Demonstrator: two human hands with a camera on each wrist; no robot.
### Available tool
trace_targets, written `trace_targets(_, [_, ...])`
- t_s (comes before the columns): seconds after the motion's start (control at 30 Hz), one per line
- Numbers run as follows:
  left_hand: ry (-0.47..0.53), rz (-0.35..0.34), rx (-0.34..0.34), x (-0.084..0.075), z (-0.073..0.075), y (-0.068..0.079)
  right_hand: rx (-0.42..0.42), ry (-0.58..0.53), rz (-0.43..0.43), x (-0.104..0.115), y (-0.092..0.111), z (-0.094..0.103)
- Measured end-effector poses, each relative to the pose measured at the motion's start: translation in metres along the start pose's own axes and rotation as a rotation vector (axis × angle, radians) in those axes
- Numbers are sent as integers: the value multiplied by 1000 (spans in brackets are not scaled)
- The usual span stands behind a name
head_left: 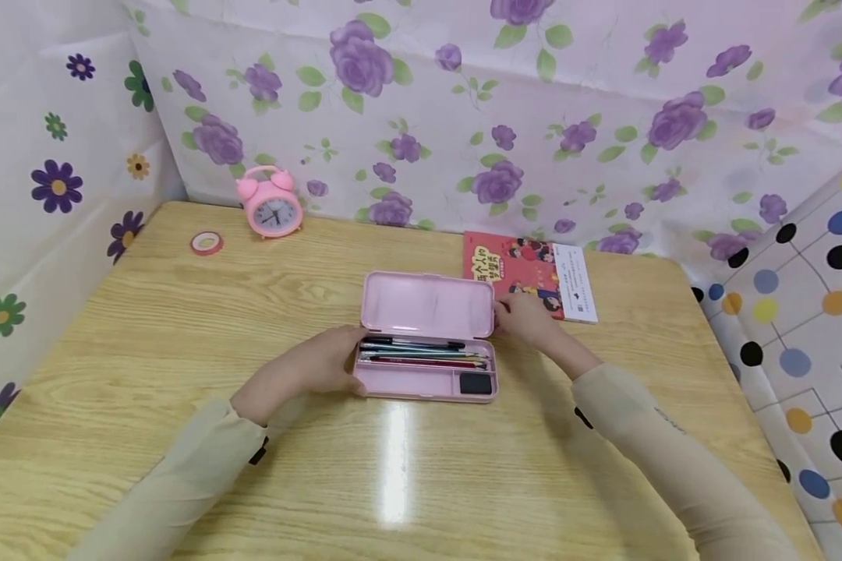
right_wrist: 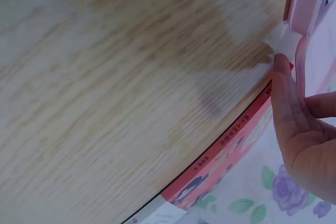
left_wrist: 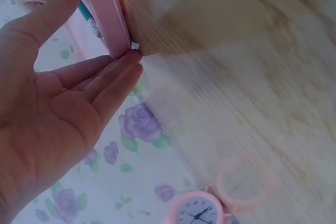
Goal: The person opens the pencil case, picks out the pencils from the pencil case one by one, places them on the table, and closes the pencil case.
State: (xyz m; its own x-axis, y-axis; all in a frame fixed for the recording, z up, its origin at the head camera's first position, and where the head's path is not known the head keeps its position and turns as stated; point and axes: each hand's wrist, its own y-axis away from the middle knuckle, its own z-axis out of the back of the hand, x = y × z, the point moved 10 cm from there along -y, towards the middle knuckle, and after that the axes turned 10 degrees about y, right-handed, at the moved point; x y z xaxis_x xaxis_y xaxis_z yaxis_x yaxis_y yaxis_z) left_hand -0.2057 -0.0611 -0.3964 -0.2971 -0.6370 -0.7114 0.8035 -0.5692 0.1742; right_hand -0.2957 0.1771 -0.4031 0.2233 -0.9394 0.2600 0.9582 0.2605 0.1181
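Note:
A pink pencil case (head_left: pixel 407 382) lies open on the table, its lid (head_left: pixel 428 304) tipped back toward the wall. Several pencils and pens (head_left: pixel 421 352) fill its rear compartment, and a black eraser (head_left: pixel 475 383) sits in the front right one. My left hand (head_left: pixel 323 360) holds the case's left end between thumb and fingers; the left wrist view shows the fingertips against the case's edge (left_wrist: pixel 113 19). At the lid's right edge, my right hand (head_left: pixel 526 318) pinches it, thumb and fingers on opposite sides in the right wrist view.
A red book (head_left: pixel 512 269) with a white strip lies behind the right hand. A pink alarm clock (head_left: pixel 274 206) stands at the back left, with a roll of pink tape (head_left: pixel 206 243) near it. Floral cloth (head_left: pixel 421 117) covers the wall behind the wooden table (head_left: pixel 288 483).

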Motion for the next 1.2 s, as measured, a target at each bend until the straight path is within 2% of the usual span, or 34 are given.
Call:
trace_targets(0.17, [77,-7,-21,4,2,-4,-29,85,9,6,2,5])
trace_targets(0.27, [78,-25,-29,5,3,-4,-88,88,24,11,8,16])
trace_targets(0.4, [86,-51,-25,7,5,-3,-198,77,80,25,20,32])
trace_targets(0.47, [102,-55,-17,8,6,-2,-217,73,130,36,27,33])
trace_targets(0.7, [106,-32,-2,11,6,-3,-106,79,407,85,44,9])
trace_targets(0.83, [77,-7,-5,9,5,-5,-91,135,541,104,50,-5])
trace_targets(1.0, [61,27,-1,8,4,-7,-107,184,612,117,52,-13])
trace_targets(1.2, [26,25,-24,8,5,-8,-91,213,648,126,53,-20])
